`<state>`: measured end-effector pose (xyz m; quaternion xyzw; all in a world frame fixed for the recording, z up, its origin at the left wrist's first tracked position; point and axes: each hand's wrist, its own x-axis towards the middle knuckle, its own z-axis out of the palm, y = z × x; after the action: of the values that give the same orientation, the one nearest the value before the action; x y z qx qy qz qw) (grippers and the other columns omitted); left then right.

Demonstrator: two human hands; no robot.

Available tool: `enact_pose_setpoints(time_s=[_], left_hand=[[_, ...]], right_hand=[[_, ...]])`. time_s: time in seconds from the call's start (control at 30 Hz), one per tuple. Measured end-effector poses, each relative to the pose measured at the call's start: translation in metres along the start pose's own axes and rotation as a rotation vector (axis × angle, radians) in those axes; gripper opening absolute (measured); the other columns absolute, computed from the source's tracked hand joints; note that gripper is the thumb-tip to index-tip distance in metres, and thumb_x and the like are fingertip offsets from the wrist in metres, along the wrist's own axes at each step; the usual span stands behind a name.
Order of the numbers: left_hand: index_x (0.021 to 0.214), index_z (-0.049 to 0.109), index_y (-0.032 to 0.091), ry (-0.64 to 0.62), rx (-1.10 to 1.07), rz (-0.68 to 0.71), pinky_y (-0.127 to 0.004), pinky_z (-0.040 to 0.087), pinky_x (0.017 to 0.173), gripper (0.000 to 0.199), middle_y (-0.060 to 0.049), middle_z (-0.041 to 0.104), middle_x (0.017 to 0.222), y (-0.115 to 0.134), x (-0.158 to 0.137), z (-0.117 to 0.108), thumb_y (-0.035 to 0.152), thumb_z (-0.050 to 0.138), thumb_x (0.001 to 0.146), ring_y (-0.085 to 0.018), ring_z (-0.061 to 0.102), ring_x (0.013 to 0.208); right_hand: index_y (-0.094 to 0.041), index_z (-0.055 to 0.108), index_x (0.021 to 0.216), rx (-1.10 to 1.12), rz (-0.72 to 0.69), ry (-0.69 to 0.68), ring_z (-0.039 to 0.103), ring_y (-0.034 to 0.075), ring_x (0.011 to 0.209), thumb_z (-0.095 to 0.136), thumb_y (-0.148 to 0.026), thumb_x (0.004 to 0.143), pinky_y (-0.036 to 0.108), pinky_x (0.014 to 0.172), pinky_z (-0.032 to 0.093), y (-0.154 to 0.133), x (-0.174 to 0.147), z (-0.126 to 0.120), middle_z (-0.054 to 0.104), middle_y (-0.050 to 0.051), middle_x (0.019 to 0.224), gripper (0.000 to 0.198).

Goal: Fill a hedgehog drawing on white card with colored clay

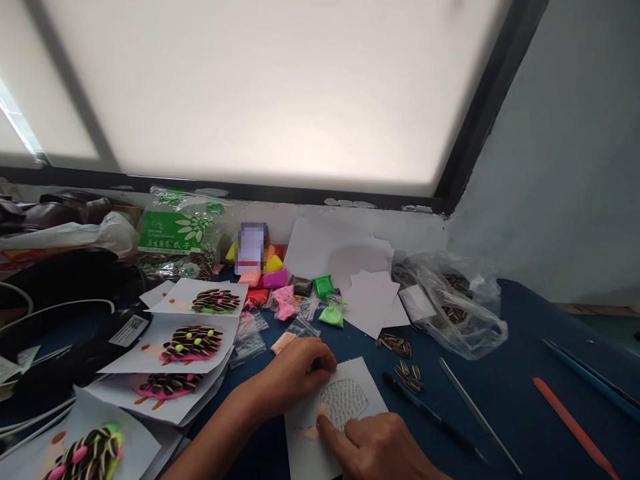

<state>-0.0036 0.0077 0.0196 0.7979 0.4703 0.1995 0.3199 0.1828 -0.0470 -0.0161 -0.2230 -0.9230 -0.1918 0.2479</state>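
Observation:
A white sheet of paper (305,460) lies in front of me, bearing a drawn rounded outline filled with short pen strokes (350,400). Peach-coloured clay (311,432) is spread thinly along the left of that outline. My left hand (300,373) rests on the paper's upper left edge, fingers curled in and nothing seen in them. With its index finger stretched out, my right hand (380,443) presses on the clay; its other fingers are bent and hold nothing visible. Close to the paper's right edge are sunflower seeds (409,379) and a dark pen (430,413).
Finished seed-and-clay hedgehog pictures (195,343) overlap at left. Behind are clay packets (285,303), a green seed bag (173,230), blank paper (370,300) and a clear plastic bag with seeds (455,313). A thin rod (475,407) and an orange strip (570,420) lie at right.

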Motion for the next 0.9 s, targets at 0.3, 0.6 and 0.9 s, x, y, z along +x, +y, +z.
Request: enact_pose_setpoints(time_s=[0.3,0.6,0.9], left_hand=[[0.086,0.072,0.018,-0.012,0.014,-0.006,-0.025,0.043,0.071,0.022,-0.001,0.068,0.085,0.001,0.000,-0.002,0.005,0.058,0.076,-0.015,0.059,0.076],[0.086,0.073,0.018,-0.001,0.003,0.007,-0.025,0.042,0.072,0.021,-0.001,0.068,0.084,-0.001,-0.002,0.001,0.005,0.059,0.076,-0.015,0.058,0.076],[0.086,0.072,0.018,-0.003,-0.005,0.007,-0.025,0.043,0.071,0.020,-0.001,0.067,0.084,-0.001,-0.001,0.000,0.007,0.058,0.076,-0.015,0.058,0.075]], right_hand=[[-0.010,0.056,0.115,-0.004,-0.020,-0.025,0.046,0.012,0.033,0.040,-0.006,0.084,0.027,0.037,0.018,-0.001,-0.008,0.001,0.054,-0.004,0.049,0.035],[-0.012,0.059,0.107,0.048,-0.006,0.034,0.046,0.014,0.033,0.032,-0.008,0.091,0.030,0.035,0.022,-0.004,-0.005,-0.005,0.053,-0.003,0.050,0.032],[-0.011,0.057,0.117,0.017,-0.025,-0.044,0.047,0.012,0.034,0.041,-0.013,0.094,0.028,0.035,0.020,-0.008,-0.011,0.000,0.053,-0.004,0.050,0.028]])
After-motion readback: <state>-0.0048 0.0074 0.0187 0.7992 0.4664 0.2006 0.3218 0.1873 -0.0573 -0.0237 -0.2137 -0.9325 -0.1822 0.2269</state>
